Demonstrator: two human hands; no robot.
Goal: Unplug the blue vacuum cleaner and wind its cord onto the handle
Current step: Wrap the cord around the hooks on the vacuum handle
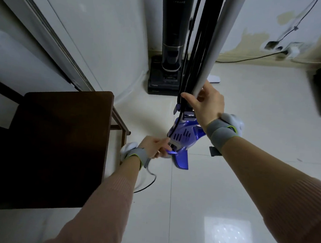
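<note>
The blue vacuum cleaner [183, 138] stood upright on the pale tiled floor [227, 183] right in front of me, its blue body low down and its light grey handle tube [218, 40] rising toward the top of the view. Several loops of black cord [194, 47] already ran along the tube, lying against it.

My right hand [206, 105] was curled round the lower end of the tube, thumb on one side and fingers wrapped behind, pressing the cord loops against it. My left hand [154, 145] was down at the blue body, fingers bent and pinching something small at its side; I could not tell exactly what, though a thin black cord trailed below that wrist. Both wrists wore grey bands.

A dark wooden chair [59, 142] stood just to my left, its seat corner near my left hand. Behind the blue machine, a black upright vacuum [171, 46] sat in its dock against the white wall [114, 32]. Farther right, a white power strip [292, 50] lay by the wall with plugs in it.
</note>
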